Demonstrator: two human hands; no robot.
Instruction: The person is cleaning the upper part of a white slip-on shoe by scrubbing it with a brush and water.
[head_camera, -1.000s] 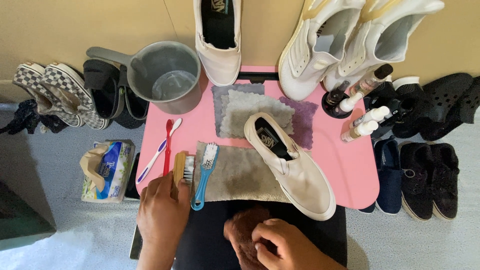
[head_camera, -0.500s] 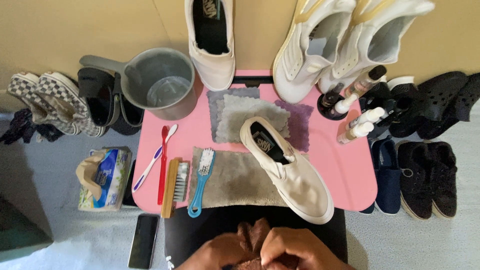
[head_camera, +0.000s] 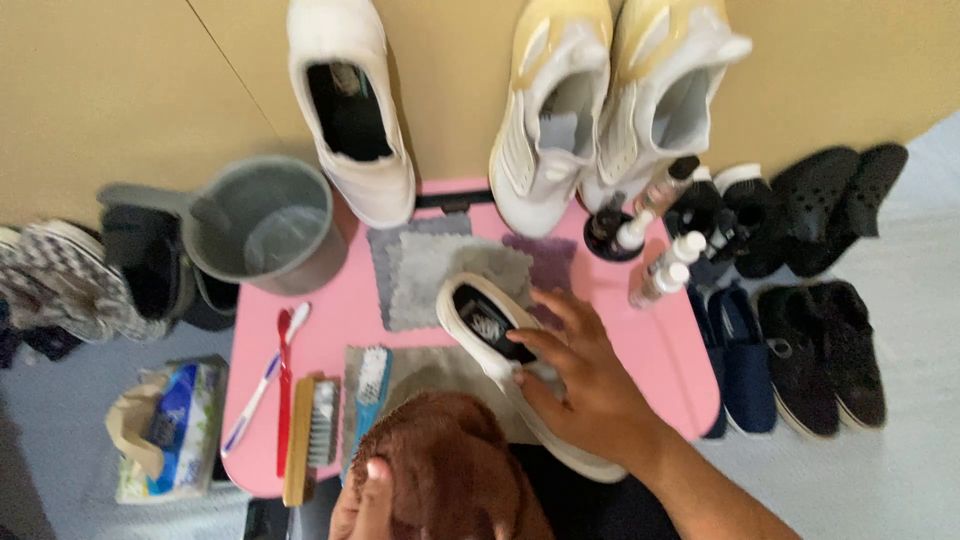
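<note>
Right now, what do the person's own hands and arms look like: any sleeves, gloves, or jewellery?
Both hands are bare, with no gloves. The right hand shows no ring on the visible fingers, and its forearm is bare down to the frame edge, with no sleeve, watch or bracelet in view. Only a few fingertips of the left hand show at the bottom edge; one has a pale, short nail. Its wrist and arm are out of view.

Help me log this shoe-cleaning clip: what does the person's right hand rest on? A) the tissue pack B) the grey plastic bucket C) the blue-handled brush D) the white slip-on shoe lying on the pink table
D: the right hand lies spread over the white slip-on shoe on the pink table, while the left hand grips a brown fluffy cloth.
</note>
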